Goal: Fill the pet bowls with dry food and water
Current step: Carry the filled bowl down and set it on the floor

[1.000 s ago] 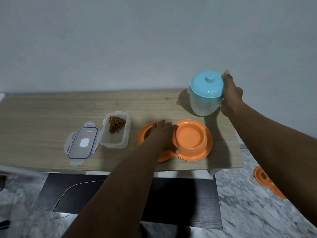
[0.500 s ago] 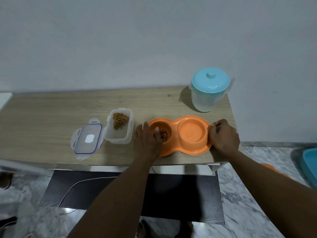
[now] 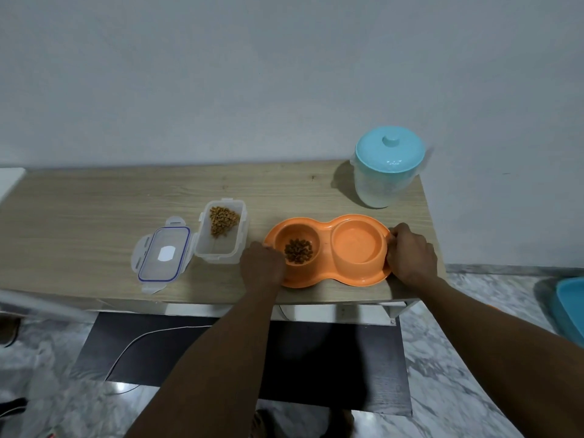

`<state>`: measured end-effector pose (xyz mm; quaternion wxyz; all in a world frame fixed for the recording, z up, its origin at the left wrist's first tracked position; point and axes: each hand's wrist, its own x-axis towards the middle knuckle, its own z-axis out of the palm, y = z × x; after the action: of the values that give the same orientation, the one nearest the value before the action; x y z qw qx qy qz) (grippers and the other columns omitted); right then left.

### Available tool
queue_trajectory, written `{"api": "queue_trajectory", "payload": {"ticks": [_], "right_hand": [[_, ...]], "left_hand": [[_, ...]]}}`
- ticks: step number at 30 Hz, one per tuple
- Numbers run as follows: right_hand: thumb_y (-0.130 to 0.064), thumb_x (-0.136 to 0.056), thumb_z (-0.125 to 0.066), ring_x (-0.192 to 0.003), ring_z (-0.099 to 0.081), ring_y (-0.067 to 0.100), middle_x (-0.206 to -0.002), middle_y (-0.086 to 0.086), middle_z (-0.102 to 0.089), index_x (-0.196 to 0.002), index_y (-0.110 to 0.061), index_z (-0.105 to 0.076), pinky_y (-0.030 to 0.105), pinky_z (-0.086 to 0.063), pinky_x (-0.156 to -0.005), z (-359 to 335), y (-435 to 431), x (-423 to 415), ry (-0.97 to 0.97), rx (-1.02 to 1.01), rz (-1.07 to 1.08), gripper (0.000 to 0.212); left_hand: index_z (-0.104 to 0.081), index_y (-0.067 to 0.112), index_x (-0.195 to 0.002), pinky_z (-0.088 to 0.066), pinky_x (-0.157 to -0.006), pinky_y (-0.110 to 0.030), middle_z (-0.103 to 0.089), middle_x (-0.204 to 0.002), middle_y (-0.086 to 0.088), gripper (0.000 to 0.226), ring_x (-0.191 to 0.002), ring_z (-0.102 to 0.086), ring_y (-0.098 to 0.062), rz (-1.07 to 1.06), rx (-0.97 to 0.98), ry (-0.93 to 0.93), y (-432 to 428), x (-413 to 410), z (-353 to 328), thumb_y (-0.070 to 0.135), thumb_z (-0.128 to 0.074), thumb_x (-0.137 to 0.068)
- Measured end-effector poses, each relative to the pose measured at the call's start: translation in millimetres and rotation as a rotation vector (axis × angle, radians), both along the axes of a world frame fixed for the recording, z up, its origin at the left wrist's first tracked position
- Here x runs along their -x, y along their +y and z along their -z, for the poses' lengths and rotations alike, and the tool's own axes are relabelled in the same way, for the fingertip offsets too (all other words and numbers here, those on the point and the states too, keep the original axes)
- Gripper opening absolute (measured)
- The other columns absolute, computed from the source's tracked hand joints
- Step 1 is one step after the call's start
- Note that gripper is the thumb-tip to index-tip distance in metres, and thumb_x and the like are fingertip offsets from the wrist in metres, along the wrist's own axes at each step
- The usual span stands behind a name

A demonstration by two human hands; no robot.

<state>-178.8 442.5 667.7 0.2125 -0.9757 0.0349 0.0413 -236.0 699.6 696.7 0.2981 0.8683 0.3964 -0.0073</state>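
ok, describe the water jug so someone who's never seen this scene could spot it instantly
Start at the wooden table against the wall and go to its far right corner. There, behind the orange double pet bowl, stands the jug: a tall translucent container. It is the only item with a light blue knobbed lid, unlike the low clear kibble container further left.

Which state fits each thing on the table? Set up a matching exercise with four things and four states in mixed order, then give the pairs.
Things:
1. left bowl
2. right bowl
3. jug
4. clear container

States:
A. lid on
B. lid off, lying beside it
C. small heap of kibble
D. no kibble

Pairs: 1-C, 2-D, 3-A, 4-B
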Motion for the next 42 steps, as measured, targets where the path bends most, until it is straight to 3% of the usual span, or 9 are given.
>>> {"api": "queue_trajectory", "payload": {"ticks": [5,12,19,24,27,31,35,42], "right_hand": [[-0.017,-0.097,-0.046,-0.093,-0.062,0.041,-0.105,0.018,-0.069,-0.113,-0.011,-0.054,0.040,-0.040,-0.073,-1.4,-3.3,6.2,-0.019,-0.003,0.019,0.018],[-0.021,-0.097,-0.049,-0.085,-0.064,0.038,-0.098,0.014,-0.070,-0.106,-0.013,-0.053,0.043,-0.051,-0.073,-23.1,-18.5,32.2,-0.086,0.012,0.089,0.012],[-0.020,-0.098,-0.046,-0.081,-0.062,0.037,-0.093,0.015,-0.069,-0.105,-0.012,-0.054,0.041,-0.050,-0.070,-61.3,-52.9,87.6,-0.171,0.013,0.228,0.013],[-0.023,-0.098,-0.043,-0.075,-0.062,0.033,-0.085,0.010,-0.068,-0.101,-0.016,-0.052,0.043,-0.054,-0.068,-81.1,-82.2,148.0,-0.243,-0.019,0.341,0.012],[-0.024,-0.099,-0.044,-0.075,-0.063,0.030,-0.083,0.008,-0.068,-0.100,-0.017,-0.053,0.042,-0.055,-0.067,-86.1,-108.8,187.4,-0.265,-0.011,0.419,0.012],[-0.021,-0.097,-0.049,-0.083,-0.063,0.036,-0.089,0.013,-0.068,-0.101,-0.012,-0.058,0.037,-0.043,-0.066,-84.3,-158.3,234.2,-0.276,0.034,0.522,0.013],[-0.028,-0.096,-0.046,-0.077,-0.063,0.033,-0.086,0.011,-0.068,-0.096,-0.020,-0.054,0.041,-0.053,-0.067,-74.0,-208.4,269.8,-0.242,0.028,0.637,0.012],[-0.022,-0.097,-0.048,-0.069,-0.059,0.025,-0.075,0.003,-0.061,-0.093,-0.021,-0.051,0.037,-0.049,-0.061,-51.6,-303.4,297.7,-0.179,0.019,0.693,0.006]], "left_hand": [[-0.068,0.008,-0.083,-0.041,-0.055,-0.025,-0.068,-0.081,-0.006,0.012,-0.073,-0.064,-0.020,-0.050,0.113,0.018,4.5,4.3,-5.7,0.011,-0.057,-0.084],[-0.068,0.013,-0.090,-0.042,-0.071,-0.029,-0.061,-0.083,-0.002,0.015,-0.081,-0.057,-0.021,-0.005,0.112,-0.099,-4.5,18.6,-37.6,0.005,-0.058,-0.083],[-0.070,0.012,-0.093,-0.043,-0.076,-0.031,-0.070,-0.102,-0.013,0.016,-0.096,-0.065,-0.032,0.175,0.123,-0.195,-26.4,37.6,-82.0,0.006,-0.060,-0.084],[-0.071,0.013,-0.093,-0.044,-0.074,-0.032,-0.064,-0.098,-0.012,0.018,-0.095,-0.063,-0.034,0.258,0.136,-0.213,-53.3,62.3,-109.8,0.003,-0.057,-0.086],[-0.070,0.012,-0.090,-0.044,-0.074,-0.031,-0.063,-0.100,-0.013,0.017,-0.094,-0.062,-0.034,0.359,0.152,-0.220,-79.9,74.8,-115.8,0.003,-0.057,-0.085],[-0.072,0.012,-0.095,-0.042,-0.076,-0.029,-0.063,-0.107,-0.013,0.021,-0.097,-0.061,-0.033,0.477,0.187,-0.215,-130.3,90.4,-117.0,0.005,-0.055,-0.084],[-0.072,0.012,-0.094,-0.042,-0.073,-0.028,-0.065,-0.104,-0.011,0.022,-0.084,-0.055,-0.025,0.590,0.202,-0.181,-186.5,102.5,-110.6,0.003,-0.055,-0.082],[-0.069,0.012,-0.086,-0.048,-0.065,-0.031,-0.062,-0.091,-0.008,0.022,-0.076,-0.061,-0.027,0.653,0.203,-0.112,-293.2,106.2,-79.9,0.000,-0.052,-0.080]]}}
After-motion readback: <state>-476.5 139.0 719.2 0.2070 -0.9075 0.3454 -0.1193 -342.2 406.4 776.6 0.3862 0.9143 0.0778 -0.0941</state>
